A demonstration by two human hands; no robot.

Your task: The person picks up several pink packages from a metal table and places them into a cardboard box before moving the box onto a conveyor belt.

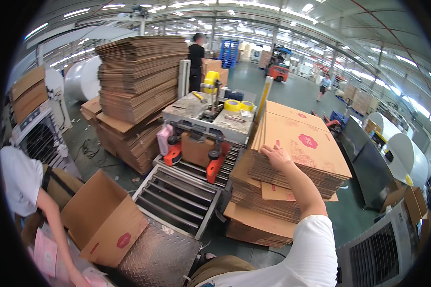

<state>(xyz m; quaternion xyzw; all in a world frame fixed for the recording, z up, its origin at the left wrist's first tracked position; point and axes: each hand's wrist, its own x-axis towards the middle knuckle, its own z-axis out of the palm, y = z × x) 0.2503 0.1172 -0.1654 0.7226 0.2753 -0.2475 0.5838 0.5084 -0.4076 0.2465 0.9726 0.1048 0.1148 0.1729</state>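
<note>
My right hand (276, 156) rests at the left edge of the top flattened carton (305, 137), a brown sheet with a dark pink printed emblem. Its fingers look spread on the cardboard; whether any fingertip curls under the edge I cannot tell. Beneath lies a tall stack of more flattened cartons (268, 203). My left hand is out of the picture. To the left, an opened carton (105, 222) stands upright beside a metal plate (160, 251). A co-worker's arm (57, 229) reaches down to pink packages (45, 251) at the lower left.
A carton sealing machine (208, 112) with yellow tape rolls (232, 105) and a roller conveyor (175, 198) lies ahead. Another high stack of flattened cartons (141, 76) rises at left. An air cooler (376, 251) is at lower right. Farther off are a forklift (278, 67) and two people.
</note>
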